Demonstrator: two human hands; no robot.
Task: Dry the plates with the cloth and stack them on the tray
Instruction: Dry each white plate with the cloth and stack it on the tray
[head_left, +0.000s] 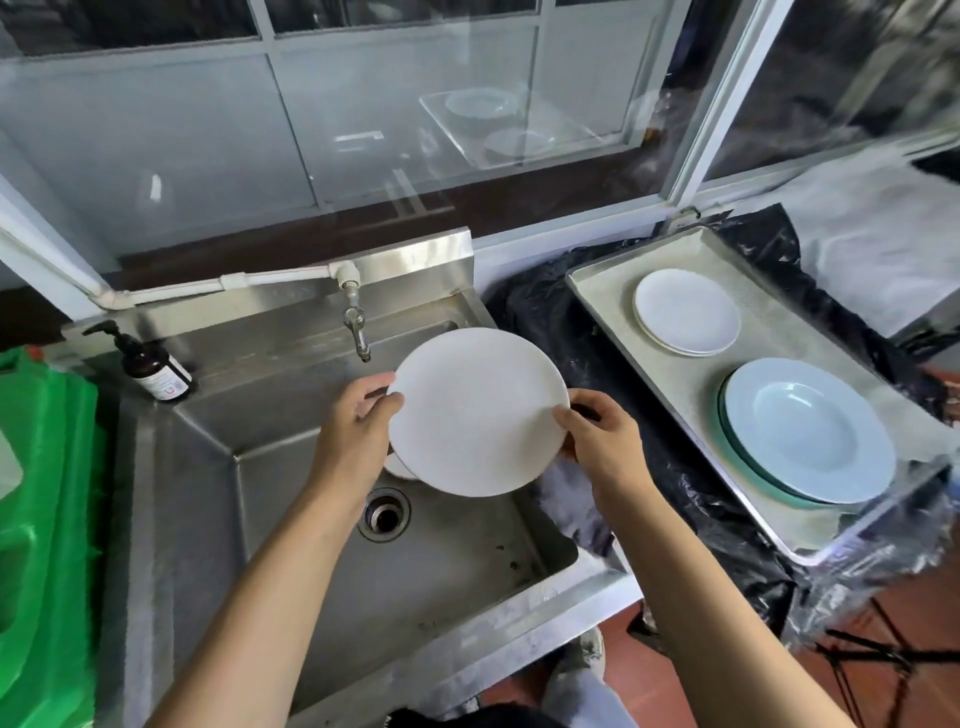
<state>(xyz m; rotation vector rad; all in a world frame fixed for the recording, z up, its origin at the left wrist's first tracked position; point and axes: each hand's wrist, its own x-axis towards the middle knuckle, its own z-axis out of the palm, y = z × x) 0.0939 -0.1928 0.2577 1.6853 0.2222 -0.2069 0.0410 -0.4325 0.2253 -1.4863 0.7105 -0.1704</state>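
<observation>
Both hands hold one white plate (478, 410) above the steel sink (322, 499), face tilted toward the camera, just below and right of the tap (358, 332). Left hand (353, 431) grips the plate's left rim: thumb lies on the near face, fingers curl behind the edge. Right hand (602, 441) grips the lower right rim, thumb on the near face, fingers behind and out of sight. A second plate edge (401, 466) shows under the held plate at its lower left; cannot tell whether it is carried with the first or lies in the basin. Drain (383, 513) sits in the basin directly below the plate. No cloth can be made out; whether one is behind the plate cannot be told. Tray (613, 312) stands to the right of the sink on a surface covered with black plastic sheet (540, 322). On the tray, far end: a short stack of small white plates (685, 312). Near end: a pale blue deep plate (808, 431) on top of a greenish plate whose rim shows at the left and bottom. The two stacks are apart from each other. Dark pump bottle (153, 366) stands on the sink's back left corner. Green plastic object (41, 519) at the left edge of view, beside the sink. Window (363, 104) behind the sink reflects the tray and plates.
</observation>
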